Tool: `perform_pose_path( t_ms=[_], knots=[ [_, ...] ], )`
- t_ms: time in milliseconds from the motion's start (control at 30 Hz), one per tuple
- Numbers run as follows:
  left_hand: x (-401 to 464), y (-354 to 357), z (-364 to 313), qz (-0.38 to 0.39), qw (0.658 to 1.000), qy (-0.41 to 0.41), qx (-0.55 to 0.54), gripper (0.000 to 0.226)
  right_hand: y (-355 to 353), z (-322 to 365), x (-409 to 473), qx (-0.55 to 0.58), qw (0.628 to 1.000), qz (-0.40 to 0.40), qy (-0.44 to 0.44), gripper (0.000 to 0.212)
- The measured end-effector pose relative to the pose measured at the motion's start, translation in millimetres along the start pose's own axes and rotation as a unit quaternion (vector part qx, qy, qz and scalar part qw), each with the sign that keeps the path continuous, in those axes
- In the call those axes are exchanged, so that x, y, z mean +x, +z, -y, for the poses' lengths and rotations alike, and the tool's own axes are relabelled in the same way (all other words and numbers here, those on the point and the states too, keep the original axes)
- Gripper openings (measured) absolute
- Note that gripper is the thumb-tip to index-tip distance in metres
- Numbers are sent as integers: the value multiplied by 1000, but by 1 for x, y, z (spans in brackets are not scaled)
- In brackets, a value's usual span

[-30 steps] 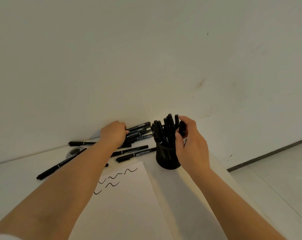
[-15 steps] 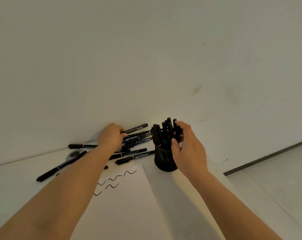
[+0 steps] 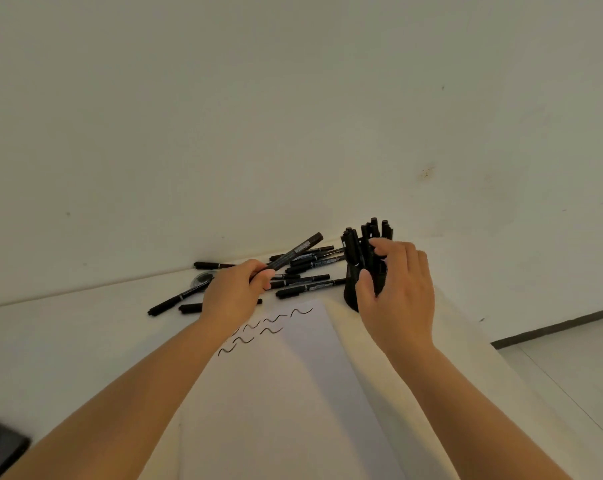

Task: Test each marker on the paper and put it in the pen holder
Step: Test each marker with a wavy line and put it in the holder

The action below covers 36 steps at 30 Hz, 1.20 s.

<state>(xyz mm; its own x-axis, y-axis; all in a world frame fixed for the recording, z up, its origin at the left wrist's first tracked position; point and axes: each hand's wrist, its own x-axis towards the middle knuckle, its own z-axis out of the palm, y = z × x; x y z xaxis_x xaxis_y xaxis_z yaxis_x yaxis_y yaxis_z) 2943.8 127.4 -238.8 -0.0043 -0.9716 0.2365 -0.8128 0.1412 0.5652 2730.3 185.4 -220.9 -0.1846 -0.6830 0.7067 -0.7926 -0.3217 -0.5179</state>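
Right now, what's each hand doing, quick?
Left hand: fingers closed around a black marker, lifted off the pile.
Right hand: fingers loosely curled beside the pen holder; actual grip cannot be told.
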Motion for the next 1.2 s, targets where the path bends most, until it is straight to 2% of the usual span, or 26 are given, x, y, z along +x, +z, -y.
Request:
perform_pose_path(
  t_ms=[100,167,233,333,500,533,600,700,800,900,1000,1100,1200],
  knots=[
    [-33,-13,-1,-2,998,5,-65,12,5,13,-21,94,986,122,65,24],
    [-56,-22,-3,11,995,13,-102,14,13,22,-34,156,950,234,136,14],
    [-76,-28,-4,32,991,20,-126,17,19,32,-45,238,898,308,205,9],
    [-101,-33,-5,46,990,22,-132,16,23,45,-60,341,831,340,278,9],
    [-132,-36,0,24,994,19,-106,5,23,68,-83,423,780,323,329,22],
    [-137,-37,0,15,996,19,-86,9,23,72,-86,433,774,315,339,23],
    [-147,-38,3,-11,998,21,-55,20,23,80,-91,428,782,297,341,24],
    [-160,-40,9,-48,998,34,2,19,24,89,-98,424,793,266,347,26],
    [-169,-38,14,-58,993,66,77,23,25,93,-106,425,793,253,355,29],
    [-174,-35,14,-47,992,62,103,26,26,96,-109,423,795,250,357,30],
    [-175,-37,10,-26,997,37,63,26,25,97,-109,419,797,247,359,31],
    [-176,-42,8,14,999,-7,-35,24,25,99,-108,408,804,248,355,32],
    [-176,-45,8,49,990,-57,-118,31,25,99,-107,401,811,250,344,31]
  ],
)
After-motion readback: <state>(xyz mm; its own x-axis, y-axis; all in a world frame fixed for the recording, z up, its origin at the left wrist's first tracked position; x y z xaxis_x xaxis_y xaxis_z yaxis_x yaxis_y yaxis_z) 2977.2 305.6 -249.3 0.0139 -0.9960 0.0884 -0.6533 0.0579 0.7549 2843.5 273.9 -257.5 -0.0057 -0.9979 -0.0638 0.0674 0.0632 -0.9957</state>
